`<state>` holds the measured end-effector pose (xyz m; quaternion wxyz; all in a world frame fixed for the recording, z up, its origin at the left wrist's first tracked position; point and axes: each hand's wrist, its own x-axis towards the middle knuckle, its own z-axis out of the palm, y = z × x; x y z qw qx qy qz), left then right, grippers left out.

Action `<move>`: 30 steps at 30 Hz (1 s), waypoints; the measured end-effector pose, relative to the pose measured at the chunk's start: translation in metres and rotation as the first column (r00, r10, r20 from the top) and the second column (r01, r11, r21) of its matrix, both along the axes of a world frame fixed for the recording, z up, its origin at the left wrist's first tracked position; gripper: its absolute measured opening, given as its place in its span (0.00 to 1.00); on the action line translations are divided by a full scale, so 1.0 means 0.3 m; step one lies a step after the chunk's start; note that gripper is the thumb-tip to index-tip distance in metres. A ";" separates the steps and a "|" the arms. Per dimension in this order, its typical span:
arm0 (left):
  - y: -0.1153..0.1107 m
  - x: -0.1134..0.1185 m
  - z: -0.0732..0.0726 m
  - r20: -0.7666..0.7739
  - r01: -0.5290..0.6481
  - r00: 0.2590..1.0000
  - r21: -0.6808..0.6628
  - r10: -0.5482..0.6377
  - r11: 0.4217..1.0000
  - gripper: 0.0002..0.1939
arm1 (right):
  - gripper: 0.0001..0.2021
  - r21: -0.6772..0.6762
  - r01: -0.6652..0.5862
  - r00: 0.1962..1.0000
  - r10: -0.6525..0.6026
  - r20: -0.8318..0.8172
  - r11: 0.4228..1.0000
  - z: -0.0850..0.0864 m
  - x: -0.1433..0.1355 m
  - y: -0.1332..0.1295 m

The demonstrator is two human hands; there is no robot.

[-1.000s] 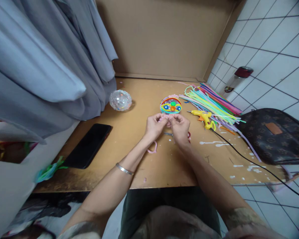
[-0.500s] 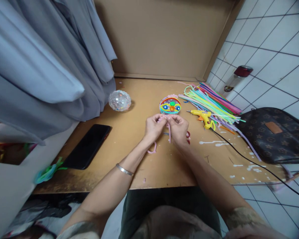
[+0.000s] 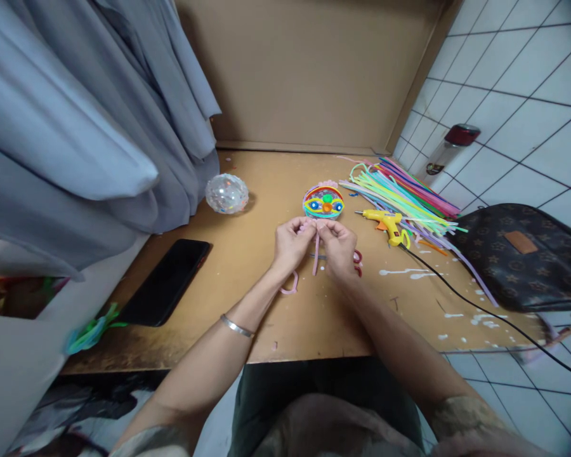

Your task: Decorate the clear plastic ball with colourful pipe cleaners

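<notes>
The left hand and right hand meet at the fingertips, pinching a pink strip whose tail hangs between them. Just beyond them, the decorated round piece already bears coloured bands and eye-like shapes; the strip seems unfinished, its shaping still under way.

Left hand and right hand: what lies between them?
In the head view, a pink strip hangs between the left hand and right hand; behind it shows a grey metal piece.
</notes>
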<state>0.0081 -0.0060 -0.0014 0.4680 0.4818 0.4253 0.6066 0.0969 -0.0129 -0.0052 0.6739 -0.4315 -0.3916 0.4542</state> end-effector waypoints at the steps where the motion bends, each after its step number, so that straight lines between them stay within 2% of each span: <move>1: 0.004 -0.001 0.000 0.022 0.003 1.000 -0.009 -0.003 1.000 0.09 | 0.10 0.007 -0.023 1.000 0.023 0.000 1.000 -0.001 0.000 0.000; 4: 0.011 -0.004 0.003 0.101 0.026 0.995 -0.034 -0.022 0.999 0.09 | 0.09 0.030 -0.040 0.999 0.039 0.015 0.999 -0.007 0.003 0.006; 7: 0.010 -0.007 0.013 0.146 0.063 0.988 -0.058 -0.054 0.996 0.10 | 0.10 0.042 0.007 0.998 -0.009 0.062 0.999 -0.015 0.011 0.016; 11: 0.004 -0.012 0.025 0.141 0.091 0.987 -0.061 -0.082 0.994 0.11 | 0.16 0.104 0.045 0.984 -0.062 0.166 0.994 -0.016 0.021 0.017; 15: 0.008 -0.015 0.020 0.101 0.072 0.992 -0.025 -0.069 0.997 0.12 | 0.17 0.196 0.069 0.933 -0.133 0.334 0.978 -0.010 0.028 0.003; 22: 0.016 -0.023 0.014 0.056 0.032 0.998 -0.001 -0.032 0.999 0.11 | 0.15 0.306 0.008 0.781 -0.197 0.593 0.952 -0.008 0.043 -0.005; 25: 0.018 -0.031 0.019 0.039 0.016 0.999 0.023 -0.017 1.000 0.10 | 0.11 0.313 0.009 0.710 -0.226 0.667 0.950 -0.004 0.049 -0.005; 27: 0.020 -0.038 0.021 0.028 -0.003 1.000 0.038 0.002 0.999 0.09 | 0.06 0.319 0.004 0.632 -0.250 0.734 0.948 0.002 0.054 -0.007; 30: 0.025 -0.051 0.022 -0.011 0.000 1.000 0.058 0.000 0.998 0.08 | 0.09 0.369 0.001 0.458 -0.328 0.826 0.929 0.012 0.064 -0.013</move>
